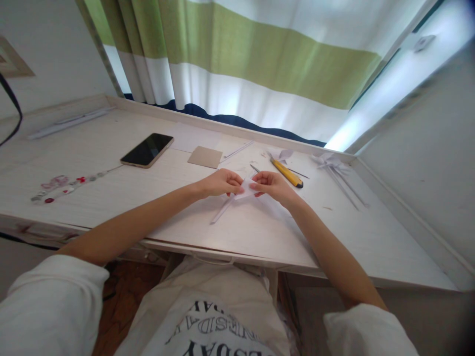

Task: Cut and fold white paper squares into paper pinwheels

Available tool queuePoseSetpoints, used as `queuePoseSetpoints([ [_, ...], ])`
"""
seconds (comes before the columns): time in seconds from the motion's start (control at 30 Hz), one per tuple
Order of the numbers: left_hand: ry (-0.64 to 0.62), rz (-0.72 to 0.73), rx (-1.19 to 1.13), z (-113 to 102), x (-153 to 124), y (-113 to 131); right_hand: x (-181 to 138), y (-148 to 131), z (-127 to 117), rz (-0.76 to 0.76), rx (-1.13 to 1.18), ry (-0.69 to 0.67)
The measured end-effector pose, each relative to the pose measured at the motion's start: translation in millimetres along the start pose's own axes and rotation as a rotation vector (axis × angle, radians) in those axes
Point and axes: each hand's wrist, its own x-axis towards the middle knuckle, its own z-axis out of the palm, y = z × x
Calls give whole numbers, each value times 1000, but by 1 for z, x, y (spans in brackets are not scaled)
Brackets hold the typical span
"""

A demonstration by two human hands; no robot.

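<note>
Both of my hands meet over the middle of a pale wooden desk. My left hand and my right hand pinch a small folded piece of white paper between their fingertips, just above the desk. A thin white paper stick runs down and to the left from the paper and lies on the desk. A yellow utility knife lies just behind my right hand.
A black phone lies face up at the back left, a brown card square beside it. Finished white paper pinwheels on sticks lie at the right. Small beads and red bits sit at the left. A striped curtain hangs behind.
</note>
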Motion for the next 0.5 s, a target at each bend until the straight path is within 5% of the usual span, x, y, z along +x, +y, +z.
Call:
queuePoseSetpoints([
  [0.5, -76, -9, 52, 2, -1, 0, 0, 6, 4, -3, 1, -90],
])
